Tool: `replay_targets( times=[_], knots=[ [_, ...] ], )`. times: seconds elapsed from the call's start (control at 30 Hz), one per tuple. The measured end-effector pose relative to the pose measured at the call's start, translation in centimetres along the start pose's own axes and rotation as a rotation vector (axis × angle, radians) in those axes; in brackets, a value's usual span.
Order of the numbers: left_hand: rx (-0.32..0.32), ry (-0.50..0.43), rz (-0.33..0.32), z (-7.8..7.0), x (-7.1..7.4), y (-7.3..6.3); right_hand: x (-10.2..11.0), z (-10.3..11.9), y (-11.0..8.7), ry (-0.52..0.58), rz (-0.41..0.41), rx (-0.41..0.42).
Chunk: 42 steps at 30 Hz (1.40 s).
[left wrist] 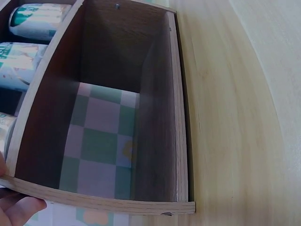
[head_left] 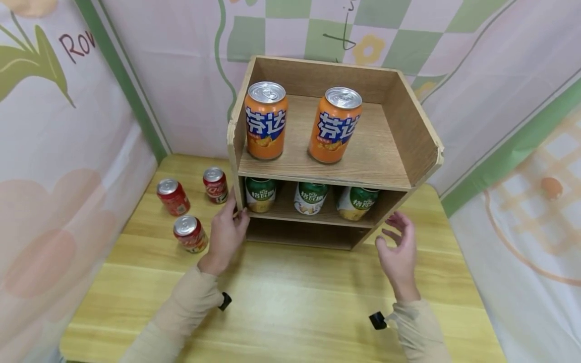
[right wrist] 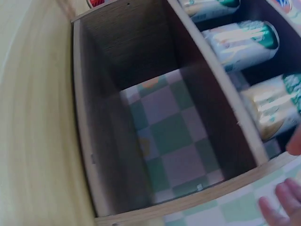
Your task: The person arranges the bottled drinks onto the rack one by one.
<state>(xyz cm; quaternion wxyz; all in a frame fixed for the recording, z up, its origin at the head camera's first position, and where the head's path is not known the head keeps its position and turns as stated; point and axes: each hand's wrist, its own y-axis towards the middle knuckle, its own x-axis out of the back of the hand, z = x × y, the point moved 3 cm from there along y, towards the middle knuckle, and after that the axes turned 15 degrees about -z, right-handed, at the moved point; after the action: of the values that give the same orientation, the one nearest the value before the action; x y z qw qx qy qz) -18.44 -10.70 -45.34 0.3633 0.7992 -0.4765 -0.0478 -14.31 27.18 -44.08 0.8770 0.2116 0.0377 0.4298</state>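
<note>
A wooden shelf unit [head_left: 415,133] stands on the table, with two orange soda cans [head_left: 266,123] upright on its top board. Several green-and-white cans, such as the middle one [head_left: 311,197], stand in the tier below. My left hand [head_left: 224,234] grips the front edge of the shelf's left side wall, thumb at the front and fingers around the outside, as the left wrist view also shows. Beside the right side wall, my right hand [head_left: 399,252] is held with fingers parted and loosely bent, nothing between them. The bottom compartment [left wrist: 157,127] holds no cans.
Left of the shelf, three red soda cans [head_left: 173,196] stand on the wooden table [head_left: 290,302], one of them close to my left hand. Printed fabric [head_left: 181,85] hangs behind the shelf and along both sides of the table.
</note>
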Motion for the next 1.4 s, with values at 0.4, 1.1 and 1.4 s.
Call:
replay_targets(
  times=[0.4, 1.1, 1.4],
  knots=[
    [0.003, -0.008, -0.004, 0.0, 0.0, -0.2, -2.4, -4.1, -0.7, -0.094, 0.21, -0.092],
    [-0.006, -0.003, 0.004, -0.1, 0.0, 0.1, -3.1, -6.2, -0.6, -0.3, 0.153, -0.07],
    [0.012, 0.004, 0.022, 0.1, 0.1, 0.1, -3.3, -6.6, -0.7, -0.304, 0.141, -0.04]
  ],
)
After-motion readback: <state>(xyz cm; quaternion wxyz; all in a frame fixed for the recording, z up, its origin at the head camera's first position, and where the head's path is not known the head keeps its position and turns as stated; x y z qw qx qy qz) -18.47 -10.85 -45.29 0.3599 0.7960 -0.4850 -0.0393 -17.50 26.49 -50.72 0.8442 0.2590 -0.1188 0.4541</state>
